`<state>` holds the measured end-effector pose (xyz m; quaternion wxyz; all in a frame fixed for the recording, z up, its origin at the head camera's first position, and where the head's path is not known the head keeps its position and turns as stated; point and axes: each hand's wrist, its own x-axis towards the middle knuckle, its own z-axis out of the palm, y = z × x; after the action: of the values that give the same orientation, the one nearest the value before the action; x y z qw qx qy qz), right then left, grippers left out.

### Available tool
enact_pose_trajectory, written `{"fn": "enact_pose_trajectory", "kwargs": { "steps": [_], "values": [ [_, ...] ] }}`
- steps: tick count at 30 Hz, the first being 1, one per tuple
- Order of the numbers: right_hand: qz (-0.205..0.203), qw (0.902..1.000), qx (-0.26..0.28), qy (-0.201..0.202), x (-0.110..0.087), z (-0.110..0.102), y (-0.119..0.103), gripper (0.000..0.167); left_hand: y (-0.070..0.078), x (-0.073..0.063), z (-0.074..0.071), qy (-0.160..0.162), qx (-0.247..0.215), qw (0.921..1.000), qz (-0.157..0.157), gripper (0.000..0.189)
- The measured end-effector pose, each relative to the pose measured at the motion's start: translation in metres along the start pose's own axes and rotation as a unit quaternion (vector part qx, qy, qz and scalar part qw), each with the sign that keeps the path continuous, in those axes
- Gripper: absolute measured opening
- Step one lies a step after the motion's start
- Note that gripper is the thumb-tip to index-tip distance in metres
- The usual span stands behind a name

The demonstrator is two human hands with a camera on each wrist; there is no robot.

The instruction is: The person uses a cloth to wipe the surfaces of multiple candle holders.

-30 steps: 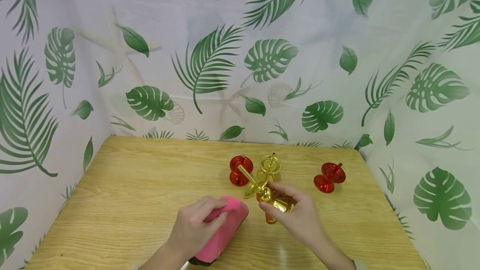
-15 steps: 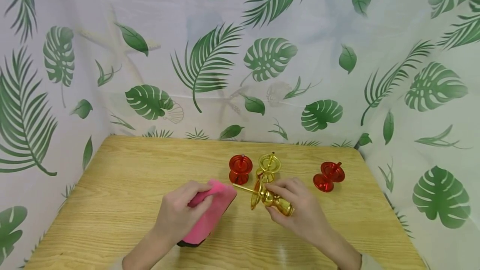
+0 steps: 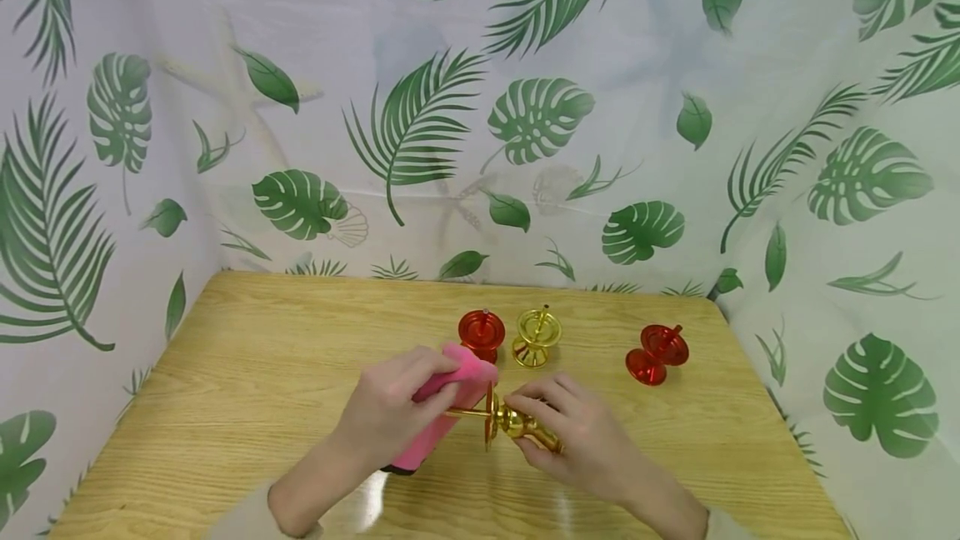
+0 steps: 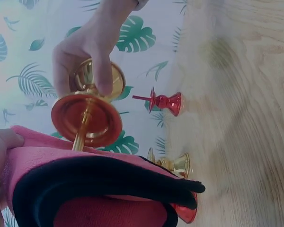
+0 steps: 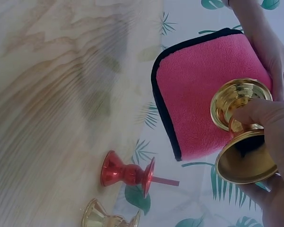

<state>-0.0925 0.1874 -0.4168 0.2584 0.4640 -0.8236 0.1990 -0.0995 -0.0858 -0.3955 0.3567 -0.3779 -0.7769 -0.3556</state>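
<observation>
My left hand (image 3: 401,407) pinches a folded pink cloth (image 5: 199,90) with black edging; the rest of it hangs below the fingers. My right hand (image 3: 573,432) grips a gold candlestick (image 4: 85,118) by its stem, tilted on its side above the table. The candlestick's dish and spike point left toward the cloth, the spike tip hidden at the left hand. In the right wrist view the hollow base opens toward the camera. The cloth overlaps the dish's upper edge in the head view.
Behind the hands stand a red candlestick (image 3: 482,332), partly covered by the cloth, and another gold candlestick (image 3: 534,338). A second red candlestick (image 3: 657,354) stands farther right. The wooden table (image 3: 300,332) meets a leaf-print curtain (image 3: 420,240) at the back and sides.
The gold candlestick has turned in my right hand so its spike points left. My left hand moved left with the cloth, then back right up against the candlestick's dish.
</observation>
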Motion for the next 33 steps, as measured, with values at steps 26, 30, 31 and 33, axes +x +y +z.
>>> {"fn": "enact_pose_trajectory", "kwargs": {
  "steps": [26,30,31,33],
  "values": [
    [0.011,0.9997,0.002,0.020,-0.005,0.005,0.003,0.029,0.014,-0.004,0.015,-0.156,-0.032,0.9863,-0.044,0.026],
    [-0.016,0.9992,-0.017,0.033,-0.006,0.006,0.003,0.030,0.010,0.000,0.016,-0.191,-0.075,0.9753,-0.082,0.021],
    [-0.024,0.9988,-0.022,0.038,-0.006,0.007,0.003,0.033,0.008,0.000,0.016,-0.197,-0.086,0.9722,-0.092,0.020],
    [-0.036,0.9979,-0.029,0.044,-0.006,0.007,0.003,0.034,0.006,0.002,0.016,-0.206,-0.105,0.9668,-0.108,0.020]
  ]
}}
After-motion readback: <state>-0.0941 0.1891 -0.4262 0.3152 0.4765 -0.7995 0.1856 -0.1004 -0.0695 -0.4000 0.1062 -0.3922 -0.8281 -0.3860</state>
